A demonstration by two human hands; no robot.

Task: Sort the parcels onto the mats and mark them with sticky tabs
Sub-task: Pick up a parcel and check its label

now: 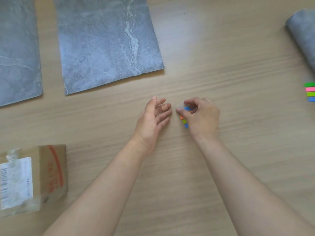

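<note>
right hand [201, 114] pinching a strip of sticky tabs [185, 120] just above the table [221, 65]. left hand [154, 116] beside it, fingers relaxed, holding nothing. 2 grey mats [109, 43] flat at top left, 1 parcel [32, 178] at lower left, off the mats.

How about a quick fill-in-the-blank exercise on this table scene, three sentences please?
The right hand pinches a set of sticky tabs; the left hand holds ____.
The cardboard parcel, off the flat mats, is cut by the picture's ____ edge.
The grey mat at the far right is ____ up.
Missing words: nothing; left; rolled.
</note>
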